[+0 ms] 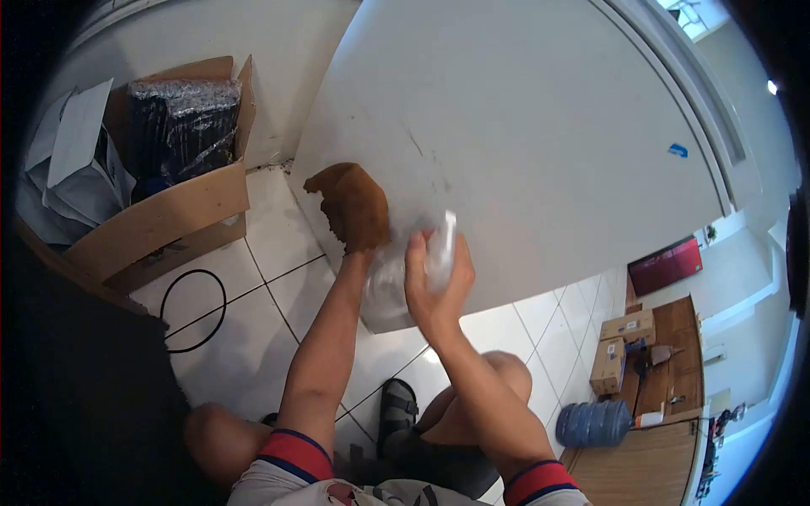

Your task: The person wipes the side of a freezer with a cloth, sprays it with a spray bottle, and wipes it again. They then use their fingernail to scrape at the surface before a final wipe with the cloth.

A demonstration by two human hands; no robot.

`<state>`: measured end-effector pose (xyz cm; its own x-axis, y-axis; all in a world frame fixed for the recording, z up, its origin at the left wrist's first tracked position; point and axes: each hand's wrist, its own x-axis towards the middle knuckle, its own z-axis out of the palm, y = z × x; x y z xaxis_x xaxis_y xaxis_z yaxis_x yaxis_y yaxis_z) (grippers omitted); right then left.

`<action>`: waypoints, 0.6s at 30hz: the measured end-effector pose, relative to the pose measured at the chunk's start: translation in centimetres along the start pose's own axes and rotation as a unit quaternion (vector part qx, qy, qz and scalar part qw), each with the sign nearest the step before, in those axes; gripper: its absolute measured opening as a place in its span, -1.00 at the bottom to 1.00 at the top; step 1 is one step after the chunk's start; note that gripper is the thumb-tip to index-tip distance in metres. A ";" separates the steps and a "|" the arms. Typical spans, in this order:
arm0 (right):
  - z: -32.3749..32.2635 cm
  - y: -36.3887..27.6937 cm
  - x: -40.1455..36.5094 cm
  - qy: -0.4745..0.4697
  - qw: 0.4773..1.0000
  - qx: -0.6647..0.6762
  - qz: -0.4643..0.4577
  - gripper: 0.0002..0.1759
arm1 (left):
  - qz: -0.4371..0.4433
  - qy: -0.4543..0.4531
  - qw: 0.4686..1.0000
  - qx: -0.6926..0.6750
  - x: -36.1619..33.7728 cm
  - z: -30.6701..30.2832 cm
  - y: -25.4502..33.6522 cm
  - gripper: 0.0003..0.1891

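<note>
My left hand [359,252] is almost wholly covered by a ragged brown cloth [361,207], which it holds against the lower part of a large white panel [523,152]. Its fingers do not show. My right hand [447,288] grips a clear spray bottle [386,288] by its neck, close in front of the panel. The bottle's white spray head [445,236] sticks up past my fingers, and its body looks blurred. Dark scuff marks run down the panel above both hands.
At the left stands an open cardboard box [181,198] with wrapped items. A black loop [194,312] lies on the tiled floor [253,325]. To the right are a blue water jug [593,422], cardboard cartons [607,366] and a wooden cabinet [685,363]. Something dark [84,379] fills the lower left.
</note>
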<state>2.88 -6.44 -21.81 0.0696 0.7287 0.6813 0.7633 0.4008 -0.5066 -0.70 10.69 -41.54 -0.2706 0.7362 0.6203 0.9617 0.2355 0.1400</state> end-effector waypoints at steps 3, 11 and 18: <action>-4.1 -0.9 -2.3 -0.083 0.992 0.063 0.075 -0.86 | 0.010 -0.077 0.979 0.189 3.2 -2.7 1.0 -0.83; -13.6 -0.3 -5.7 -0.161 0.962 0.125 0.181 -0.71 | 0.310 0.227 0.757 0.529 7.7 -11.8 -1.0 -0.84; -16.5 1.2 -5.5 -0.081 0.933 0.222 0.272 -0.52 | 0.172 0.253 0.704 0.641 8.3 -13.3 -0.1 -0.84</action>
<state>14.00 -19.15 -17.48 0.2436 0.9512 0.1894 0.3002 0.1117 -0.9473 -2.48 8.33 -26.09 0.3315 0.6456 0.6880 0.0501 0.7162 -0.6961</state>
